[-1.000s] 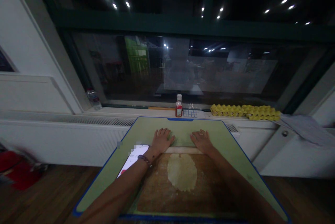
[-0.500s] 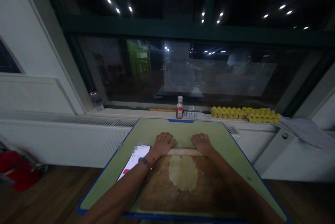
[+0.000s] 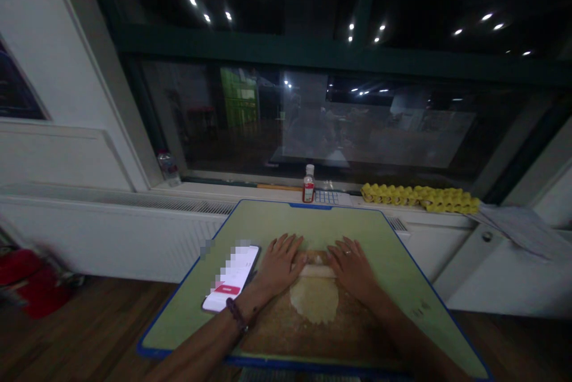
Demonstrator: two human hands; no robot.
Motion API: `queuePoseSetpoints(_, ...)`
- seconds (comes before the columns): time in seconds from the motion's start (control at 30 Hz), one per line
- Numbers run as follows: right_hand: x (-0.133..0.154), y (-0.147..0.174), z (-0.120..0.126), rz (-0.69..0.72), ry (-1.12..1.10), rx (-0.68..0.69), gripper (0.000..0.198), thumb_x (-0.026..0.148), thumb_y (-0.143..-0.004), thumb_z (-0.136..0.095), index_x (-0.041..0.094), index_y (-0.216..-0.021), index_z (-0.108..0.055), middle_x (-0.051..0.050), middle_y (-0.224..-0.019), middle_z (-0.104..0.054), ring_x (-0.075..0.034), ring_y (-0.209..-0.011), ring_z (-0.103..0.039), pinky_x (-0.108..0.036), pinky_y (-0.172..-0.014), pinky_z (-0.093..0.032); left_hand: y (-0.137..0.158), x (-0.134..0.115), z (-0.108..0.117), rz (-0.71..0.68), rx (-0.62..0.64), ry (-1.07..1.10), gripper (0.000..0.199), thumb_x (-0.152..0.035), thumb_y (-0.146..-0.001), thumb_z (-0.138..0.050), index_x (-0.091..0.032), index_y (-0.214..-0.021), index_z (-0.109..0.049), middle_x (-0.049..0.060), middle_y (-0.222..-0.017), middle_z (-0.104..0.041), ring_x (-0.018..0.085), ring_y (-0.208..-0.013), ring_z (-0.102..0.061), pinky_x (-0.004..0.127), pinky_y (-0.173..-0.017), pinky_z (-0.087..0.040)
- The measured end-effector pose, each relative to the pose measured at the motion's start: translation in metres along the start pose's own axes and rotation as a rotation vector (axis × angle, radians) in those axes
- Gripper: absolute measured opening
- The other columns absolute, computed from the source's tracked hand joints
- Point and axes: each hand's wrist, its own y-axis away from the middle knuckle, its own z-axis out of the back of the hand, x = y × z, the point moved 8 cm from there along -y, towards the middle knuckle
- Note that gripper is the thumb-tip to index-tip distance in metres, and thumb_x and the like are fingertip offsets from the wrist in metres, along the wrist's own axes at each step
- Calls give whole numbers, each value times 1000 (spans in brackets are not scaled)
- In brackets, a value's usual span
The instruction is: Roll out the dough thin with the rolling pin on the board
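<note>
A pale rolling pin [image 3: 318, 271] lies crosswise over the far part of a flat, roughly oval sheet of dough [image 3: 314, 302]. On its left end rests my left hand [image 3: 280, 264], fingers stretched forward and spread. At the other end my right hand [image 3: 352, 264], with a ring on one finger, lies flat with its fingers extended. Both palms cover the pin's ends. The dough is on a brown wooden board [image 3: 277, 340] dusted with flour. Beside my left forearm is a phone [image 3: 232, 280] with a lit screen.
The board sits on a green table [image 3: 263, 215] with a blue edge. Behind it, the windowsill holds a small red-labelled bottle [image 3: 308, 184], yellow egg trays [image 3: 420, 196] and a clear plastic bottle [image 3: 168, 168]. A red object [image 3: 36, 280] stands on the floor at left.
Both hands have drawn the rolling pin toward me, from the board's far edge onto the far part of the dough. More of the phone shows now.
</note>
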Motion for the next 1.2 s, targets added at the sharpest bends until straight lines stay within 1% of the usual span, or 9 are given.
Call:
queuePoseSetpoints(0.13,9,12,8,-10,-3,14,37,32,-100,-37,24,-125,-63,-9,-137,-59,-28,-135,-45,-50,-112,-33,13,-6,3,3,20,44,67,-54,-98,-38,-15,-152,-34,13,-153,-42,29,-141,-37,47,-113,-31)
queuePoseSetpoints(0.23,15,22,11,-8,-11,30,36,29,-100,-38,22,-123,-64,-10,-137,-58,-28,-135,-45,-51,-112,-34,24,-9,1,-11,52,62,76,-62,-95,-39,-12,-152,-34,16,-152,-43,30,-140,-40,48,-114,-30)
queuePoseSetpoints(0.3,17,30,15,-14,-40,-2,36,29,-100,-37,22,-125,-63,-9,-136,-60,-25,-133,-48,-49,-112,-35,34,-11,0,-16,33,58,78,-65,-94,-39,-11,-151,-36,17,-151,-44,31,-138,-42,50,-114,-30)
queuePoseSetpoints(0.47,26,60,26,0,-122,-182,40,30,-101,-36,20,-132,-58,-7,-136,-59,-22,-131,-50,-44,-111,-39,64,-20,1,-16,-87,60,69,-58,-98,-40,-18,-153,-33,12,-152,-44,29,-139,-41,52,-114,-31)
queuePoseSetpoints(0.57,25,74,29,-74,-200,-239,39,29,-101,-36,20,-131,-59,-6,-135,-61,-21,-129,-51,-42,-110,-42,80,-25,4,2,-152,70,60,-49,-100,-42,-22,-153,-32,9,-152,-44,27,-140,-40,52,-114,-31)
queuePoseSetpoints(0.63,25,79,31,-121,-244,-259,39,30,-101,-36,20,-131,-58,-6,-133,-62,-21,-127,-53,-41,-108,-45,86,-27,5,5,-159,78,56,-44,-100,-45,-25,-151,-36,7,-152,-45,27,-139,-41,53,-114,-31)
queuePoseSetpoints(0.77,26,79,33,-150,-292,-240,39,30,-101,-35,22,-130,-58,-5,-128,-64,-21,-122,-55,-42,-106,-46,88,-30,6,-15,-136,92,52,-41,-97,-50,-29,-147,-42,3,-149,-50,27,-136,-44,56,-114,-31)
queuePoseSetpoints(1.03,27,78,35,-159,-304,-203,36,30,-100,-35,21,-123,-62,-6,-122,-66,-23,-116,-57,-45,-103,-47,88,-32,7,-13,-160,85,51,-43,-97,-50,-30,-146,-44,3,-148,-51,27,-134,-45,56,-115,-28)
queuePoseSetpoints(1.2,29,78,38,-153,-269,-216,33,28,-100,-37,23,-125,-59,-5,-124,-65,-22,-117,-56,-44,-105,-44,89,-33,6,-28,-152,79,51,-44,-98,-48,-29,-147,-42,3,-150,-48,27,-138,-42,58,-117,-22)
